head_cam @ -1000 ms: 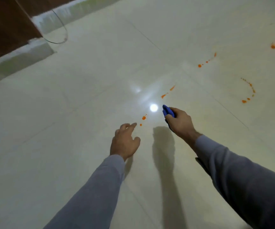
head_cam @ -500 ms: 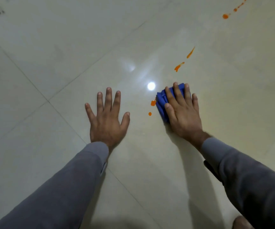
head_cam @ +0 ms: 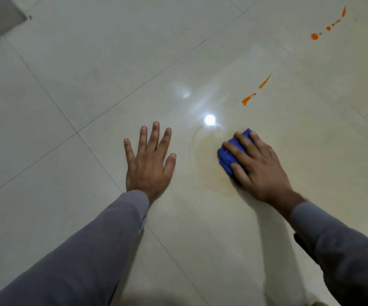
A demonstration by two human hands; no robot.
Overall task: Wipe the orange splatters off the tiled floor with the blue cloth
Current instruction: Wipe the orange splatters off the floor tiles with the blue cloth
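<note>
CHANGE: the two orange drops by my cloth half a second ago are gone, a faint orange smear (head_cam: 209, 160) in their place | CLOTH: blue cloth (head_cam: 230, 154) bunched on the tiled floor (head_cam: 90, 74), under my right hand (head_cam: 260, 171), fingers flat pressing it | LEFT: left hand (head_cam: 148, 164) spread flat on floor, beside the smear | LEFT TO WIPE: orange splatters (head_cam: 256, 91) toward the far right corner

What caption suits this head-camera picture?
Right hand presses wadded blue cloth onto glossy tiled floor; orange splatters remain beyond.
</note>
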